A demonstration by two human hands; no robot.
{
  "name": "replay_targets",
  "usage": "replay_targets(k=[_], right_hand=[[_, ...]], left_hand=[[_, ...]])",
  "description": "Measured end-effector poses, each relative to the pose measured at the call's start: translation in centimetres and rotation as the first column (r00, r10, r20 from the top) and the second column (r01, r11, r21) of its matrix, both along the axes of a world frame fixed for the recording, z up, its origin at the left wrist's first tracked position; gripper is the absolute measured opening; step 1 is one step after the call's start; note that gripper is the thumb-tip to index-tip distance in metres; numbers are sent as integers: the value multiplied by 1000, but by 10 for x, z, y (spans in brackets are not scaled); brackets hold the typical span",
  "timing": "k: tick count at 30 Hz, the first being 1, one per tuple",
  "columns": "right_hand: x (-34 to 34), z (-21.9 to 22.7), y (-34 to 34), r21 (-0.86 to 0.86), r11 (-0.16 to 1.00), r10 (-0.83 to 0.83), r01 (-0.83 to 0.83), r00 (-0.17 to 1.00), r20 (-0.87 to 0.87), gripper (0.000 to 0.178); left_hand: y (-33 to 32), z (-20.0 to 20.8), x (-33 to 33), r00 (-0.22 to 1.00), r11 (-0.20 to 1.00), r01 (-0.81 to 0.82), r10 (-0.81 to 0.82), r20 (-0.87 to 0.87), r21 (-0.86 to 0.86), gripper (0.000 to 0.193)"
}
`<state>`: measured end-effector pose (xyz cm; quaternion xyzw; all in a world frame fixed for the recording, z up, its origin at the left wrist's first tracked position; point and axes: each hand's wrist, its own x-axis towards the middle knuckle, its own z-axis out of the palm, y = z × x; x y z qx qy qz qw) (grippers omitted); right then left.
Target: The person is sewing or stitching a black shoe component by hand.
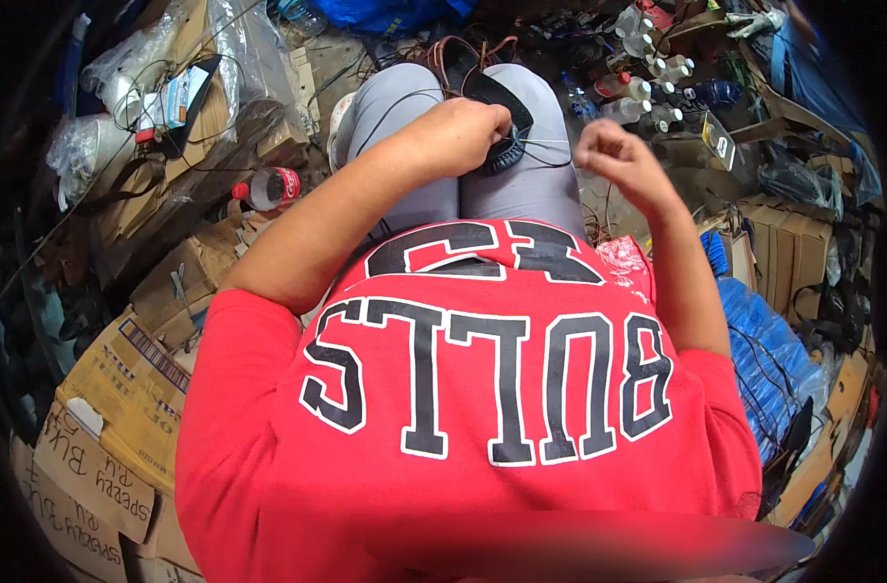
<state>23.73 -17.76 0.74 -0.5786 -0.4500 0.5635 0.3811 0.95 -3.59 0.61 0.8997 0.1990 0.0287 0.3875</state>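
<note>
A black shoe (pixel 504 155) with a ridged sole edge rests on my lap, over the right thigh. My left hand (pixel 474 136) is closed on it from the left and hides much of its upper part. A thin pale thread (pixel 548 142) stretches from the shoe toward my right hand (pixel 618 163). The right hand is raised beside the right knee, its fingers curled together at the thread's end. Dark cord (pixel 404 102) loops across my left thigh. Just beyond my knees lies a brown strappy item (pixel 451 56), partly hidden.
Plastic bottles (pixel 647 92) crowd the floor at the far right. A bottle with a red cap (pixel 268 188) lies left of my legs. Cardboard boxes (pixel 122 389) are stacked at the near left. Blue plastic sheeting (pixel 769 360) and folded cardboard (pixel 783 243) sit at the right.
</note>
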Motion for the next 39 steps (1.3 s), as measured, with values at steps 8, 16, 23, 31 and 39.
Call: replay_targets(k=[8,16,23,31,39], right_hand=[[20,-21,28,401,916,-364,3,426,828,15],[-54,24,31,61,835,100,-547,260,960,9],[-35,9,25,111,833,119,-542,370,921,7],[53,-21,-19,11,918,-393,397,912,-114,13],[-41,34,50,100,939,-72,328,472,-879,24]], left_hand=[[4,3,5,989,983,130,-118,-93,133,11],[7,-3,-4,991,981,134,-131,-27,141,11],[27,4,-47,985,922,173,-170,-39,345,8],[81,65,-173,846,843,-444,506,168,-302,10],[34,124,-79,792,797,315,78,606,-515,20]])
